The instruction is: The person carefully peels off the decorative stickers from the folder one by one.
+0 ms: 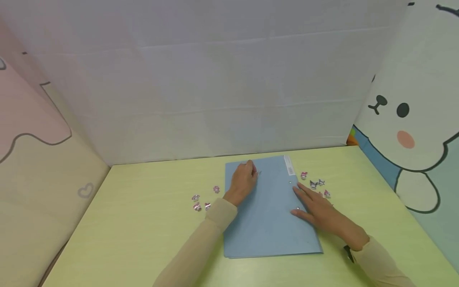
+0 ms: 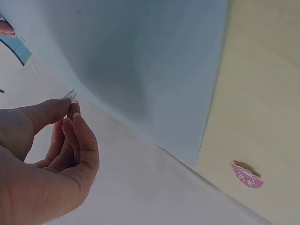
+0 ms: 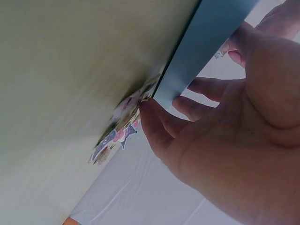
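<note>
A light blue folder (image 1: 267,227) lies flat on the table, with a white label (image 1: 289,165) at its upper right corner. Over the folder's upper part is my left hand (image 1: 243,183). Between thumb and forefinger it pinches a small sticker (image 2: 71,95), seen edge-on in the left wrist view, so its print cannot be made out. My right hand (image 1: 319,209) rests with spread fingers on the folder's right edge, close to a snap button (image 1: 298,208). In the right wrist view, its fingertips are beside the folder edge (image 3: 187,56) and some cartoon stickers (image 3: 124,133).
Left of the folder, several small cartoon stickers (image 1: 197,207) lie on the yellow-green table (image 1: 143,239). More stickers (image 1: 313,184) lie to its right, partly behind the right hand. A white cloth (image 1: 215,79) hangs behind; printed cloths (image 1: 423,119) flank both sides.
</note>
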Demonstrator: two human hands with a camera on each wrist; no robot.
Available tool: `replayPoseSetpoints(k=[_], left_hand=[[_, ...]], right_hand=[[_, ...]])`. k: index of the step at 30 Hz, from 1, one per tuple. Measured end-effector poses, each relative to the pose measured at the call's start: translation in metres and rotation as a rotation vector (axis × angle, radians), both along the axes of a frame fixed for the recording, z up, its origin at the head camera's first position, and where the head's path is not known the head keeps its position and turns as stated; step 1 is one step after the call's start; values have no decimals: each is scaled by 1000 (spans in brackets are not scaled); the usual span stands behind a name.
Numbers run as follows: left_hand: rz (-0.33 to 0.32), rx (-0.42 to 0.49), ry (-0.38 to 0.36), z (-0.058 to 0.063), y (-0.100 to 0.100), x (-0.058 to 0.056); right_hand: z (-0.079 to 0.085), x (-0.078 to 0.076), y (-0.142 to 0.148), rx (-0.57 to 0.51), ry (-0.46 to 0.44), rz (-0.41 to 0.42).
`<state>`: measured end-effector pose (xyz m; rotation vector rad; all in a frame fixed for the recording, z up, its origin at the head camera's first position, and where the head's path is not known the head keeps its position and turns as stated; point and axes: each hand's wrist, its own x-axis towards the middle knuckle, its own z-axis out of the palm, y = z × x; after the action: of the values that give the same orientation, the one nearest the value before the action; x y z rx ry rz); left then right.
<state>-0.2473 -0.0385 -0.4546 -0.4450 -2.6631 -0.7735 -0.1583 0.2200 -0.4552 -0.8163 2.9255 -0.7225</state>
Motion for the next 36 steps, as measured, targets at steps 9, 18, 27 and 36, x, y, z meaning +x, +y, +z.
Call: replayPoseSetpoints(k=[9, 18, 27, 36], left_hand=[[-9, 16, 14, -2, -9, 4], [9, 21, -59, 2, -21, 8], [15, 37, -45, 2, -38, 13], [38, 25, -65, 2, -48, 14]], right_hand=[[-2, -1, 2, -1, -10, 0], [-3, -1, 2, 0, -10, 4], [-2, -1, 0, 2, -8, 7], [-2, 0, 1, -10, -1, 11]])
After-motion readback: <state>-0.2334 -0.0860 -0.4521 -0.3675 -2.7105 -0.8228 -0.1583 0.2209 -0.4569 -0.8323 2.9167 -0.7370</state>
